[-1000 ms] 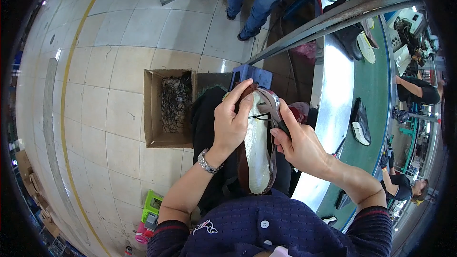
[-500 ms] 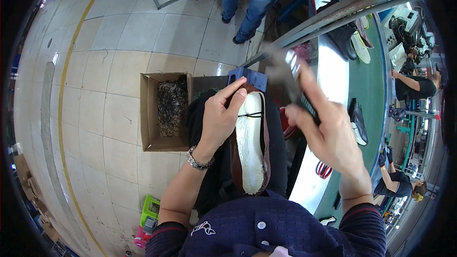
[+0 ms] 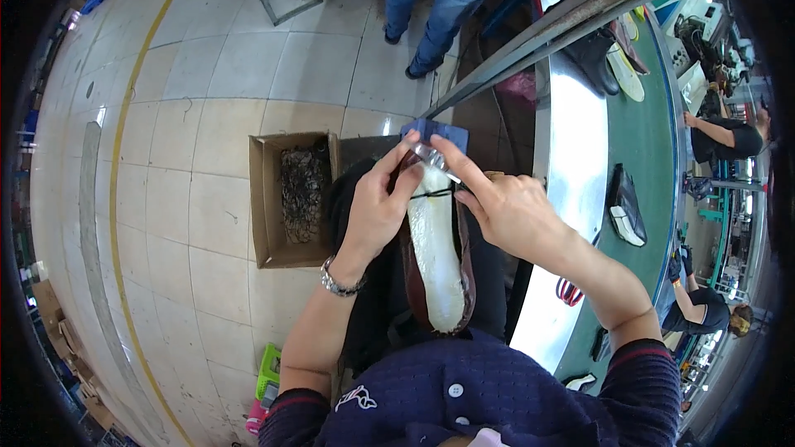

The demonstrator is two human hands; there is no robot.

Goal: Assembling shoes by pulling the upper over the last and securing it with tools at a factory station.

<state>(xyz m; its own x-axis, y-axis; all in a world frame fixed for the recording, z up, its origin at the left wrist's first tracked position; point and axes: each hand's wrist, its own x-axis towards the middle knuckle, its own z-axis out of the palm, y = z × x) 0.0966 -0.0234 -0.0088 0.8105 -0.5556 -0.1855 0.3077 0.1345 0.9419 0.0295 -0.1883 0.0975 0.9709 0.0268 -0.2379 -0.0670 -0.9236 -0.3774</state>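
A dark brown leather shoe upper (image 3: 416, 285) lies sole-up across my lap, its long white sole board (image 3: 436, 240) facing me. Black cord (image 3: 432, 194) is tied around the board near the toe. My left hand (image 3: 371, 205) grips the toe edge between thumb and fingers. From the right, my right hand (image 3: 522, 217) closes around a hand tool (image 3: 434, 159) whose shiny metal part meets the toe next to my left fingertips. Its exact kind is not clear, and its handle is mostly hidden in my palm.
An open cardboard box (image 3: 258, 199) of tangled black cord pieces stands left of my knees. A blue block (image 3: 447, 134) sits beyond the toe. On the right run a metal ledge (image 3: 571, 165) and a green conveyor (image 3: 636, 132) bearing shoe parts. A person in jeans (image 3: 439, 12) stands ahead.
My right hand has brought the tool down and left, from the air at the right onto the toe. My left hand keeps hold of the toe.
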